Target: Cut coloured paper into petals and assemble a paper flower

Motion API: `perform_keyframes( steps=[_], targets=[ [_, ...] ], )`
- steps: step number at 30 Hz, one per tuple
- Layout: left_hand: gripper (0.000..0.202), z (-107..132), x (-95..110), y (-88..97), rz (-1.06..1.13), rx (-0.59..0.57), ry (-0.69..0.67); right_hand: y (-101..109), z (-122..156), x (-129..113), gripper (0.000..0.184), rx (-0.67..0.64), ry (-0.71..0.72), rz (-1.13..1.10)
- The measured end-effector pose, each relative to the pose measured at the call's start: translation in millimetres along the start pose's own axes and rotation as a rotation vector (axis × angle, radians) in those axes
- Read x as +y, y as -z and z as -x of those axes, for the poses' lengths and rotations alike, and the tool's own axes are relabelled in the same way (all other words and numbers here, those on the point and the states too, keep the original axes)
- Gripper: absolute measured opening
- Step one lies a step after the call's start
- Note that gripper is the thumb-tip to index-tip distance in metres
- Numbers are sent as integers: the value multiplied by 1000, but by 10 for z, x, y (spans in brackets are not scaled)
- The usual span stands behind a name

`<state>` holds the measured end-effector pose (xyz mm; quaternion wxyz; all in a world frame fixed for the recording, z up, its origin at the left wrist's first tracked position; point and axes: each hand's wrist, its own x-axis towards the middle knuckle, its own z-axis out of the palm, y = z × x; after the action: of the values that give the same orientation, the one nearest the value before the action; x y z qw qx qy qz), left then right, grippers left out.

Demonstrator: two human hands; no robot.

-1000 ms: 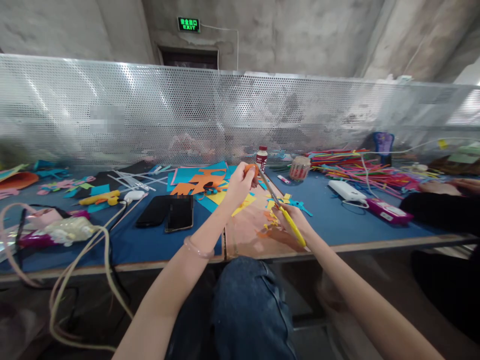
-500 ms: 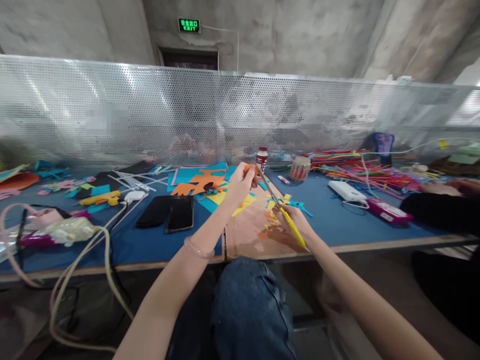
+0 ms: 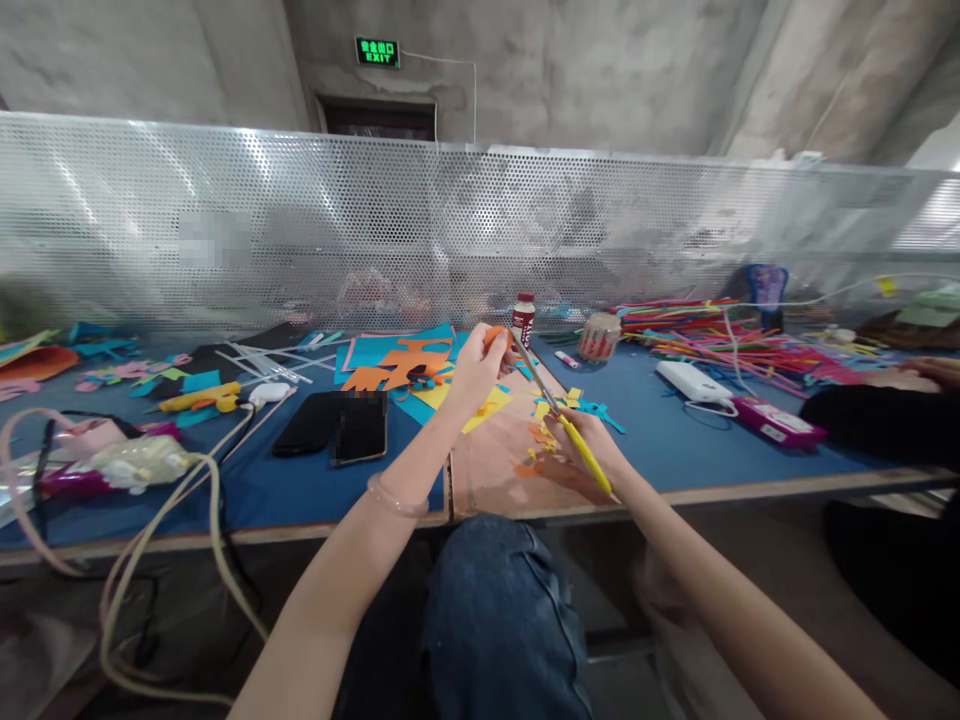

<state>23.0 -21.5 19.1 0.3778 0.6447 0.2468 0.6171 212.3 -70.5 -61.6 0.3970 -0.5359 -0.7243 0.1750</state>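
My left hand [image 3: 474, 372] is raised over the table and pinches a small orange paper piece [image 3: 497, 337] at its fingertips. My right hand [image 3: 581, 455] grips yellow-handled scissors [image 3: 559, 415], whose blades point up and left and meet the orange piece. Below the scissors, small orange and yellow paper scraps [image 3: 538, 440] lie on a brown board [image 3: 487, 470]. A bracelet sits on my left wrist.
Two dark phones [image 3: 334, 423] lie left of my hands, by orange and teal paper cutouts [image 3: 397, 365]. A small bottle [image 3: 523, 317], a tape roll [image 3: 600, 336], a white power bank [image 3: 686, 380] and coloured sticks [image 3: 720, 330] stand behind. Another person's sleeve [image 3: 877, 415] rests at right. Cables [image 3: 150, 520] hang left.
Almost nothing differs; my left hand with the orange piece has shifted very slightly, and the scissors stay at the paper.
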Motion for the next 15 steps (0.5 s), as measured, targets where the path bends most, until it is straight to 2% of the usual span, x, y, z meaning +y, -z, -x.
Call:
perform_keyframes(
  steps=[15],
  targets=[
    [19,-8,15,31,-38,0,-52,16,7,-45,39,24,39,56]
  ],
)
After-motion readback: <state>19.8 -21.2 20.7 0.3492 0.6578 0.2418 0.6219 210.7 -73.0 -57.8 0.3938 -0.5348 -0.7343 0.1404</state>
